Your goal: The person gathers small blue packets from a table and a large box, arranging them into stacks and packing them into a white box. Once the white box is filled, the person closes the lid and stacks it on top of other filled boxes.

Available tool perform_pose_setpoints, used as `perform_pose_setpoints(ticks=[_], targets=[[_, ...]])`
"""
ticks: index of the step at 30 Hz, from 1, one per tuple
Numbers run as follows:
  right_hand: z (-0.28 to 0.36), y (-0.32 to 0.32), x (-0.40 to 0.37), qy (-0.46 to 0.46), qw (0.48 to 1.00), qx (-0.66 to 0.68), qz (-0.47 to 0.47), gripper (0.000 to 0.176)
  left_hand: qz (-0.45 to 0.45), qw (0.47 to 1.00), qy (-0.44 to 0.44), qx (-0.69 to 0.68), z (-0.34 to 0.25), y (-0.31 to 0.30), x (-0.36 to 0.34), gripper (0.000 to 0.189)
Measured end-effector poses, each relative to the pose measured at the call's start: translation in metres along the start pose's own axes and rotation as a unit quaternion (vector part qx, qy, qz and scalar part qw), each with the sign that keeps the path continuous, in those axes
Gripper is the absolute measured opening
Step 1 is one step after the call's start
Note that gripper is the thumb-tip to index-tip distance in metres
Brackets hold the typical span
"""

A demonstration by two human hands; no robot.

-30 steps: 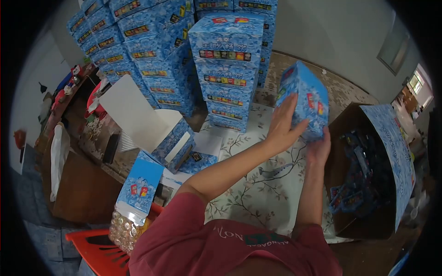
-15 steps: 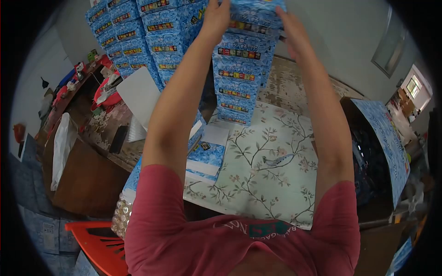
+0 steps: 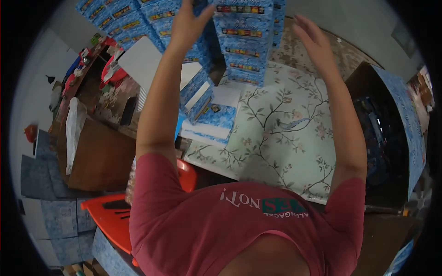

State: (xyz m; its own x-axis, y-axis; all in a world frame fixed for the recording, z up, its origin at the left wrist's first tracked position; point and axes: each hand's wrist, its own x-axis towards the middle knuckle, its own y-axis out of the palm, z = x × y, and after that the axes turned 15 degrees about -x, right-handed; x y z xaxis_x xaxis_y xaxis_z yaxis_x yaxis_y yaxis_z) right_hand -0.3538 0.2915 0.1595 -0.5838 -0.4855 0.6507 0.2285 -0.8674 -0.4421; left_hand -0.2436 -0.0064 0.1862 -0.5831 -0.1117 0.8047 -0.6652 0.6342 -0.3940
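Holding dark packets: open carton; hands flanking stacked boxes

pale wall behind | orange-red plastic chair | floral-covered table | dim light

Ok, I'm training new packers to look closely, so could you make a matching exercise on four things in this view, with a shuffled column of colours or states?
Column one:
1. right hand
2. tablecloth
3. chair
4. stack of boxes

Column two:
A. orange-red, with slots
B. blue, with rows of small coloured pictures
C. raised, holding nothing
D. pale green, with branches and a bird

Right pairs: 1-C, 2-D, 3-A, 4-B.
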Motion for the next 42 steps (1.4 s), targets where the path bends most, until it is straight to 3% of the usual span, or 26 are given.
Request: perform_pose_setpoints(ticks=[2,3,4,5,7,11,12,13,14,15,17,19,21,23,25,26,27,28,29,31,32,34,37,39,41,42], targets=[[-0.037,-0.007,-0.079,0.122,0.990,-0.049,0.055,0.040,0.095,0.957,-0.138,0.238,0.003,-0.008,-0.069,0.075],[-0.072,-0.007,-0.121,0.113,0.991,-0.068,0.028,0.033,0.179,0.918,-0.234,0.266,0.000,-0.014,-0.086,0.074],[-0.082,-0.012,-0.157,0.182,0.979,-0.074,0.053,0.027,0.263,0.861,-0.328,0.286,0.001,-0.022,-0.103,0.074],[-0.099,-0.018,-0.191,0.210,0.973,-0.078,0.062,0.025,0.268,0.857,-0.334,0.286,0.016,-0.027,-0.118,0.074],[-0.109,-0.031,-0.243,0.246,0.963,-0.083,0.071,0.024,0.354,0.846,-0.323,0.235,0.051,-0.042,-0.140,0.053],[-0.105,-0.071,-0.315,0.289,0.951,-0.101,-0.039,0.021,0.161,0.909,-0.227,0.311,0.026,-0.073,-0.135,0.031],[-0.104,-0.086,-0.333,0.293,0.947,-0.115,-0.058,0.021,0.115,0.937,-0.194,0.265,0.014,-0.076,-0.135,0.029],[-0.099,-0.095,-0.345,0.301,0.942,-0.127,-0.077,0.020,0.051,0.956,-0.247,0.148,-0.003,-0.075,-0.138,0.029],[-0.083,-0.105,-0.345,0.338,0.928,-0.133,-0.087,0.021,0.021,0.959,-0.243,0.143,-0.027,-0.073,-0.141,0.025],[-0.083,-0.113,-0.352,0.357,0.917,-0.143,-0.110,0.020,-0.015,0.963,-0.270,0.008,-0.073,-0.054,-0.141,0.020],[-0.091,-0.132,-0.368,0.379,0.900,-0.158,-0.142,0.020,-0.050,0.982,-0.181,0.010,-0.137,-0.010,-0.154,0.017],[-0.104,-0.150,-0.371,0.393,0.876,-0.249,-0.123,0.026,0.050,0.978,-0.195,0.057,-0.162,0.015,-0.180,0.020],[-0.123,-0.168,-0.369,0.409,0.850,-0.308,-0.125,0.032,0.128,0.982,-0.122,0.061,-0.168,0.047,-0.207,0.016],[-0.137,-0.183,-0.357,0.418,0.823,-0.364,-0.123,0.039,0.226,0.965,-0.130,0.015,-0.190,0.078,-0.220,0.010],[-0.150,-0.195,-0.336,0.401,0.720,-0.556,-0.105,0.057,0.280,0.956,-0.087,-0.003,-0.172,0.105,-0.252,0.007],[-0.168,-0.202,-0.330,0.395,0.725,-0.553,-0.109,0.057,0.317,0.944,-0.091,0.018,-0.162,0.115,-0.268,0.008],[-0.193,-0.214,-0.327,0.356,0.691,-0.621,-0.104,0.063,0.352,0.930,-0.095,0.039,-0.155,0.121,-0.277,0.008],[-0.219,-0.226,-0.325,0.314,0.651,-0.684,-0.100,0.068,0.345,0.933,-0.092,0.047,-0.150,0.126,-0.282,0.008],[-0.242,-0.235,-0.321,0.308,0.657,-0.680,-0.106,0.068,0.342,0.934,-0.096,0.040,-0.147,0.129,-0.287,0.009],[-0.280,-0.253,-0.308,0.239,0.538,-0.801,-0.110,0.070,0.334,0.936,-0.100,0.041,-0.142,0.134,-0.283,0.009],[-0.294,-0.261,-0.303,0.234,0.545,-0.797,-0.116,0.070,0.333,0.936,-0.105,0.038,-0.140,0.135,-0.279,0.007],[-0.314,-0.275,-0.290,0.259,0.482,-0.835,-0.062,0.048,0.326,0.938,-0.112,0.041,-0.134,0.140,-0.271,0.006],[-0.334,-0.282,-0.278,0.301,0.536,-0.788,-0.033,0.041,0.350,0.925,-0.131,0.071,-0.118,0.154,-0.262,0.004],[-0.341,-0.281,-0.265,0.318,0.528,-0.787,0.019,0.037,0.343,0.938,-0.031,0.033,-0.101,0.165,-0.263,0.005],[-0.336,-0.281,-0.262,0.338,0.515,-0.784,0.075,0.033,0.350,0.935,-0.051,0.031,-0.095,0.173,-0.256,0.004],[-0.331,-0.282,-0.259,0.342,0.541,-0.764,0.075,0.031,0.348,0.935,-0.067,0.032,-0.094,0.176,-0.252,0.004]])
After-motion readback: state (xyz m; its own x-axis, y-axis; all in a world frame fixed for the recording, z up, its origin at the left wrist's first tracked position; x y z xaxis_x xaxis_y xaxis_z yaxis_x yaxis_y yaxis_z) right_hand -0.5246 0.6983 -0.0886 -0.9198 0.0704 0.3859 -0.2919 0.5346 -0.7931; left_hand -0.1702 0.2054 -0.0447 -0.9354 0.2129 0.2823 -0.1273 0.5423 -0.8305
